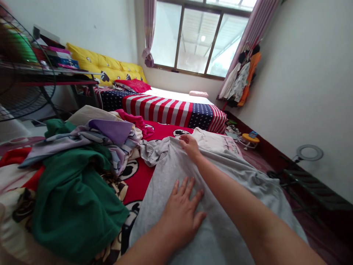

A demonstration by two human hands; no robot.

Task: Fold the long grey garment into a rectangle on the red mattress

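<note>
A grey T-shirt lies spread out in front of me, with its left sleeve crumpled. My left hand presses flat on the middle of the shirt, palm down and fingers spread. Farther up, my right hand touches the shirt's upper edge; its fingers reach out to the left, slightly bent, and I see no cloth gripped in them. Just beyond it, a white shirt with a pink print is laid out, partly covered by the grey one.
Heaped clothes lie on the left, among them a green garment and a purple one. Underneath is a red cover with cartoon prints. A fan stands at far left, a ring light at right, and a flag-patterned bed behind.
</note>
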